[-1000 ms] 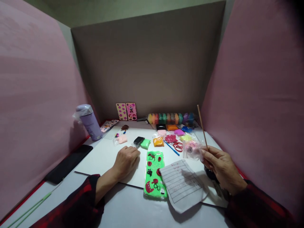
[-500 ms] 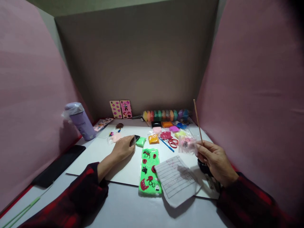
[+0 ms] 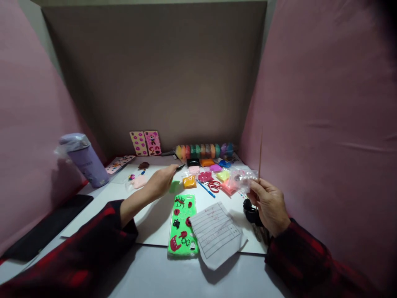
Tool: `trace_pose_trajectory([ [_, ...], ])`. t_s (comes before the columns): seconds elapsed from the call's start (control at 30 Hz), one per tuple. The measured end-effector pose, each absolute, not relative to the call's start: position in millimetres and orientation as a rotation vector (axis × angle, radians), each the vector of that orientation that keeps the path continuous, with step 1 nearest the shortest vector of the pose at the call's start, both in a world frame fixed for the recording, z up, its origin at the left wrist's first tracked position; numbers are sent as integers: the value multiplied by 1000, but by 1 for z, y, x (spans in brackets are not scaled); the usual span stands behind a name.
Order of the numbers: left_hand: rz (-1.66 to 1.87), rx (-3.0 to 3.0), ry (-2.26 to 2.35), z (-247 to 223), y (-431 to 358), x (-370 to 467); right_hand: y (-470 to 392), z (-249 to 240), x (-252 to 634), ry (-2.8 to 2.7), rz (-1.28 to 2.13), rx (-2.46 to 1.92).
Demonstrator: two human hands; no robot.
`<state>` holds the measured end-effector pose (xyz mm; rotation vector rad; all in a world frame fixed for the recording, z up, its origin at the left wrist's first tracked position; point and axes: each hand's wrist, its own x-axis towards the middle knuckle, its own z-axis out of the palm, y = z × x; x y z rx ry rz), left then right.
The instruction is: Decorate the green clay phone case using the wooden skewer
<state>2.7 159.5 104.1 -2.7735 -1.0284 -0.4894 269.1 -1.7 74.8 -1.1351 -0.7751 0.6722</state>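
My left hand (image 3: 163,181) is closed on a small dark piece (image 3: 180,167), whose kind I cannot make out, above a green clay packet (image 3: 174,186). In my right hand (image 3: 269,203) are a thin wooden stick (image 3: 260,155), pointing upward, and a clear plastic bag (image 3: 241,178) with pinkish bits inside. Between the hands lies a green phone case (image 3: 182,225) decorated with red and black shapes. A lined, handwritten paper (image 3: 217,234) overlaps its right edge. Beneath my right hand is a black object (image 3: 249,211), partly hidden.
Clay packets, among them an orange-yellow one (image 3: 189,182), red scissors (image 3: 214,187) and a blue tool (image 3: 207,189) lie on the white board (image 3: 151,229). A colourful row of clay tubs (image 3: 201,151) and two decorated cases (image 3: 145,143) line the back. A purple tumbler (image 3: 88,163) stands left.
My left hand has lifted off the board with the dark piece, away from the green packet. My right hand has raised the plastic bag, uncovering a coral packet. The view has shifted right.
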Motion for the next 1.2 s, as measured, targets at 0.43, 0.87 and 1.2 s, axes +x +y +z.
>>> trace_pose_trajectory([
  [0.43, -296, -2933, -593, 104, 184, 121, -1, 80, 274, -720, 603, -1121],
  [0.87, -131, -2875, -740, 97, 189, 40, -1, 80, 267, -711, 652, -1105],
  [1.2, -255, -2770, -733, 87, 195, 63, -1, 79, 271, -705, 631, -1121],
])
